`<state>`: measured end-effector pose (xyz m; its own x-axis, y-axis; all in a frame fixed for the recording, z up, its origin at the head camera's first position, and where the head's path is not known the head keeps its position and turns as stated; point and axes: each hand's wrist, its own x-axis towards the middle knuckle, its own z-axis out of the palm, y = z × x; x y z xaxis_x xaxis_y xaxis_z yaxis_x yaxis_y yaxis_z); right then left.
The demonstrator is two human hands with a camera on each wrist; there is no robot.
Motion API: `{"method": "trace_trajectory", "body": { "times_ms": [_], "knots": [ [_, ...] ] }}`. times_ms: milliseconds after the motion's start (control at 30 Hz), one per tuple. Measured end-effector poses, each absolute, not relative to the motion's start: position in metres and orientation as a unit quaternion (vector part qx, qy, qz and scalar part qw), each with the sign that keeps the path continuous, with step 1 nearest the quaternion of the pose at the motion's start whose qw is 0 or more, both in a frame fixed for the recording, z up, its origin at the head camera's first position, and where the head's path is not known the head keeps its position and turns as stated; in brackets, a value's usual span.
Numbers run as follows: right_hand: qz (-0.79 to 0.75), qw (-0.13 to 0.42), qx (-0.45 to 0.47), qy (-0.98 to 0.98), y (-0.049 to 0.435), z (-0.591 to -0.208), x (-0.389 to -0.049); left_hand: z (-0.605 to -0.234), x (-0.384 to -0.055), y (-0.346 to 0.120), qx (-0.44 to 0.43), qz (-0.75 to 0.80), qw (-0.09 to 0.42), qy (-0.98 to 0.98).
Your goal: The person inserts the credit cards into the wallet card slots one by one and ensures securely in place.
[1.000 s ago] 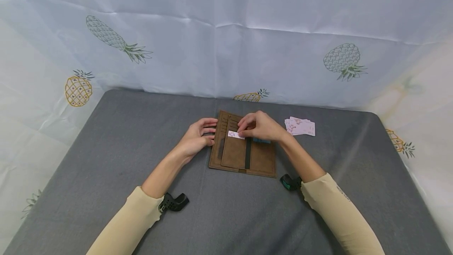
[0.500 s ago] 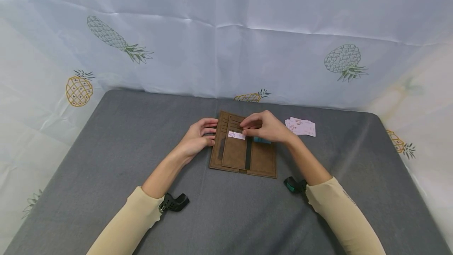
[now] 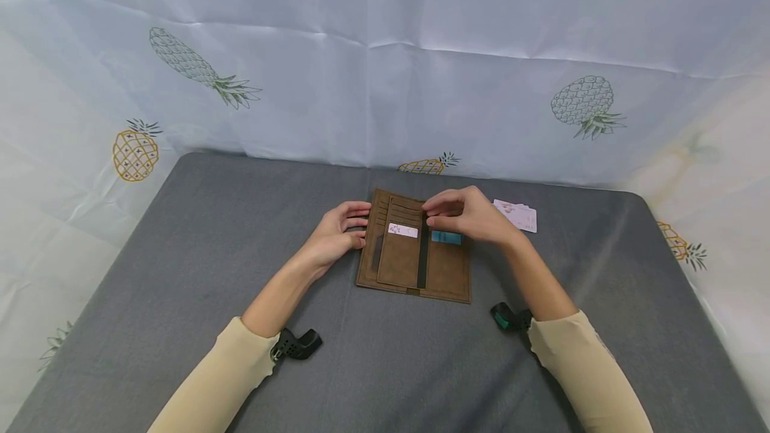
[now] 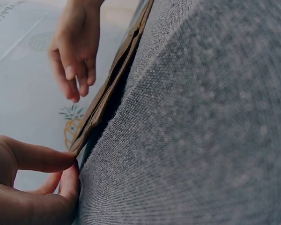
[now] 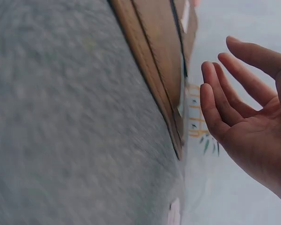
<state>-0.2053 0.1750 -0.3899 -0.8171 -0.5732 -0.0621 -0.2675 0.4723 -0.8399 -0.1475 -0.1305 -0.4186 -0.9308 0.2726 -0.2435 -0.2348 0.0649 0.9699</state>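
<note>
A brown wallet [image 3: 398, 264] lies spread out on the grey table. My left hand [image 3: 332, 231] holds its left edge; in the left wrist view, thumb and finger pinch the edge of the wallet [image 4: 99, 105]. A pink-and-white flowered card [image 3: 402, 230] shows at a slot in the wallet's middle panel, and a blue card [image 3: 446, 238] sits in the right panel. My right hand [image 3: 472, 217] hovers above the wallet's upper right part, fingers loosely bent. The right wrist view shows nothing between the fingers of this right hand [image 5: 253, 105].
A small stack of pale pink cards [image 3: 519, 216] lies right of the wallet, partly behind the right hand. Grey cloth covers the table [image 3: 252, 206]. Behind it hangs a pale curtain [image 3: 301, 99] with pineapple prints.
My right hand has let go of the flowered card and moved right, off the slot. The card stays in the wallet, and more of the blue card shows. The left hand has stayed put.
</note>
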Motion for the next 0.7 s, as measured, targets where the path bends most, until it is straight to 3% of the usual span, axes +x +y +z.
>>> {"method": "trace_trajectory", "body": {
  "times_ms": [433,700],
  "knots": [
    [-0.456,0.122,-0.171,0.865,0.223,-0.375,-0.204,-0.419,-0.147,-0.13,0.018,0.679,0.185,0.71],
    [-0.438,0.127,-0.131,0.88,0.252,-0.371,-0.206,-0.419,-0.147,-0.131,0.019,0.678,0.184,0.712]
  ]
}}
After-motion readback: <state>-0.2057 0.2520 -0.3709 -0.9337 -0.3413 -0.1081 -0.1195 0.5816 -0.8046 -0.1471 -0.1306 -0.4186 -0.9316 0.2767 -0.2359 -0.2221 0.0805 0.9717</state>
